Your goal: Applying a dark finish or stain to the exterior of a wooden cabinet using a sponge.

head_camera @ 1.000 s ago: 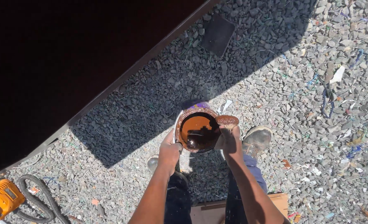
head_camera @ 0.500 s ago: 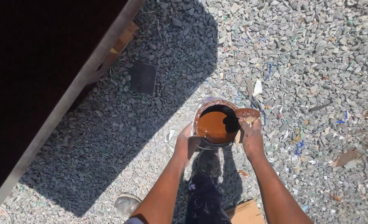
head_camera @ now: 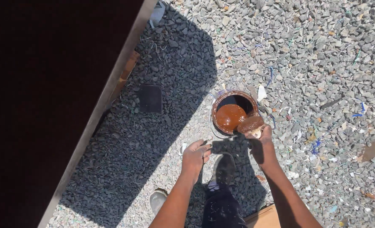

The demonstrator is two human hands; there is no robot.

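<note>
My left hand (head_camera: 194, 157) has let go of the paint can (head_camera: 234, 113) and now hangs just short of it, fingers loosely curled on nothing. The can sits on the gravel (head_camera: 314, 63), half full of brown paint. My right hand (head_camera: 261, 141) pinches a paint-coated brush (head_camera: 250, 124) resting on the can's near rim.

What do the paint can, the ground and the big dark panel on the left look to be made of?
Paint can: probably metal, its thin round rim smeared with glossy brown paint. Ground: loose grey crushed stone, matte and angular. Dark panel: unclear, its face in deep shade; the pale straight edge suggests metal or painted board.
</note>
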